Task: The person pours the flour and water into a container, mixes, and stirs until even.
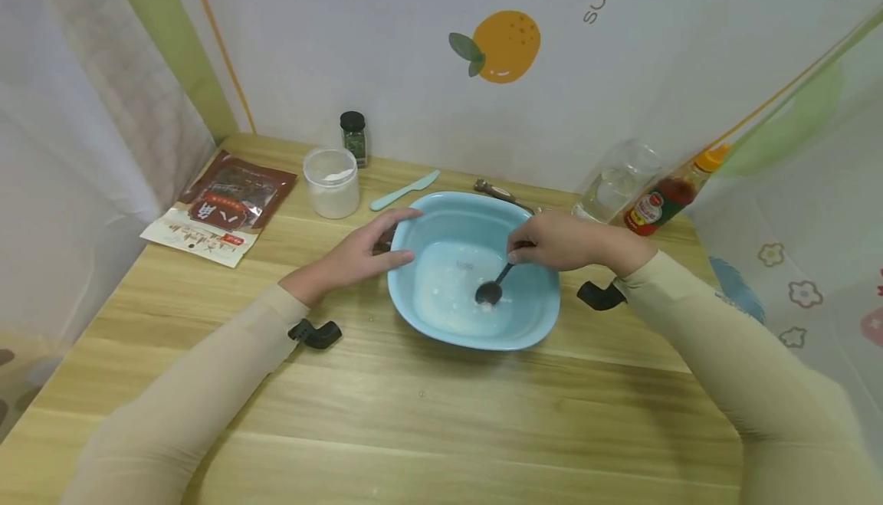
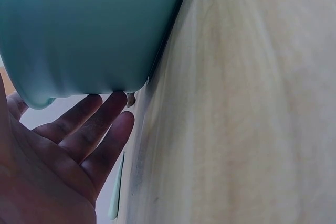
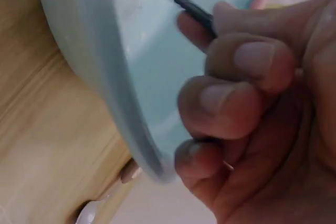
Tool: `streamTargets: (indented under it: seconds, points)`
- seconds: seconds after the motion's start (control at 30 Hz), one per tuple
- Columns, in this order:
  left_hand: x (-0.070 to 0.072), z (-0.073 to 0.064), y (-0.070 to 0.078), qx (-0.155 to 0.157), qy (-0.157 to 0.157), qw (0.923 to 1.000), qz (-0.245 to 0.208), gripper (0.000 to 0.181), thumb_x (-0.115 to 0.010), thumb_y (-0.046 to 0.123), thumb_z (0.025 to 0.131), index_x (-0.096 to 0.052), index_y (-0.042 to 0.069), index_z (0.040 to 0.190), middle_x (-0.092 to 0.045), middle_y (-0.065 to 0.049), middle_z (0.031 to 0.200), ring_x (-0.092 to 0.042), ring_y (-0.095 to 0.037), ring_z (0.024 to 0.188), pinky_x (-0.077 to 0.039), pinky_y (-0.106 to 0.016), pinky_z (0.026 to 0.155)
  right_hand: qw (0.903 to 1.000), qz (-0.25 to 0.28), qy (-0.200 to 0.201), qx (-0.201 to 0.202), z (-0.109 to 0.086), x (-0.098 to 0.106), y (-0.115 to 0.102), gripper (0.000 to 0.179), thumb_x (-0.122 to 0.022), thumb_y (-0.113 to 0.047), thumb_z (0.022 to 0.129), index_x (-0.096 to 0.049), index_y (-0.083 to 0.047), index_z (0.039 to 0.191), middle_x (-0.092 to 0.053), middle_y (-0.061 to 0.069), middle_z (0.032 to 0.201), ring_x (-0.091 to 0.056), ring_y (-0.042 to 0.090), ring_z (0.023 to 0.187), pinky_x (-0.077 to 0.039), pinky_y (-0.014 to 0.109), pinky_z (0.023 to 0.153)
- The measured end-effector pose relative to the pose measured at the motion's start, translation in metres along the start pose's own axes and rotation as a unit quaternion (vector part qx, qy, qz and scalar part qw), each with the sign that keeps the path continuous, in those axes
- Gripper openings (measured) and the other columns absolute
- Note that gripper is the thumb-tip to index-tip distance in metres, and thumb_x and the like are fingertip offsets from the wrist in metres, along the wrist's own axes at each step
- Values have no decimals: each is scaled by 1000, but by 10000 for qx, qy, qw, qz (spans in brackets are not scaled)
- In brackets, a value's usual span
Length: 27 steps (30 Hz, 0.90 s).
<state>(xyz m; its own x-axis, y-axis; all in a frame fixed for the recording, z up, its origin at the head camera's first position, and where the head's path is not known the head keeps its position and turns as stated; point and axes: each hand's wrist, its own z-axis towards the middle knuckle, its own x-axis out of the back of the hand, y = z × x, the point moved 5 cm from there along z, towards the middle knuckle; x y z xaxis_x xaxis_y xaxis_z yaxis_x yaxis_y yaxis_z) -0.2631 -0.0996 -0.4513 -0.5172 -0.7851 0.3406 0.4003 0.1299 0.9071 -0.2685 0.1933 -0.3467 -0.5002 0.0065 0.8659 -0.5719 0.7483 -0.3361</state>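
A light blue plastic basin [image 1: 476,336] stands on the wooden table, with whitish contents [image 1: 448,290] over its bottom. My right hand [image 1: 559,241] reaches over the basin's right rim and pinches the handle of a dark spoon [image 1: 489,292]. The spoon's bowl is low inside the basin, with a little white stuff at its tip. My left hand [image 1: 355,256] is at the basin's left side, thumb and forefinger at the rim. In the left wrist view, its other fingers [image 2: 97,127] are spread, fairly straight, along the outer wall.
Behind stand a tub of white powder [image 1: 333,197], a black-lidded herb jar [image 1: 354,141], a clear jar of liquid [image 1: 607,191] and a red sauce bottle [image 1: 665,198]. A mint spreader [image 1: 407,191] and a brown-handled utensil [image 1: 498,191] lie near the basin; a brown packet [image 1: 231,202] lies left.
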Motion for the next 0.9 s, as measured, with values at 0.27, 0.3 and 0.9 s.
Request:
streamTargets:
  seconds: [0.27, 0.3, 0.9]
  points:
    - [0, 0, 0, 38, 18, 10000, 11, 69, -71, 10, 107, -40, 7, 168, -58, -24, 157, -68, -40, 134, -60, -53, 108, 9997, -43, -146, -165, -2, 2, 2, 17, -68, -15, 112, -80, -8, 102, -68, 1, 85, -55, 15, 73, -49, 35, 68]
    - [0, 0, 1, 36, 19, 10000, 10, 69, -71, 10, 107, -40, 7, 168, -58, -25, 156, -68, -40, 134, -60, -52, 108, 9995, 47, -292, -79, -1, -1, -1, 17, -68, -16, 112, -80, -9, 102, -69, 1, 86, -56, 14, 74, -50, 35, 69]
    - [1, 0, -1, -1, 1, 10000, -15, 69, -71, 12, 107, -39, 6, 169, -57, -24, 157, -67, -40, 136, -60, -52, 109, 9998, 185, -52, -73, 21, -6, -16, 24, -62, -22, 116, -81, -8, 111, -70, 4, 90, -54, 16, 77, -47, 37, 72]
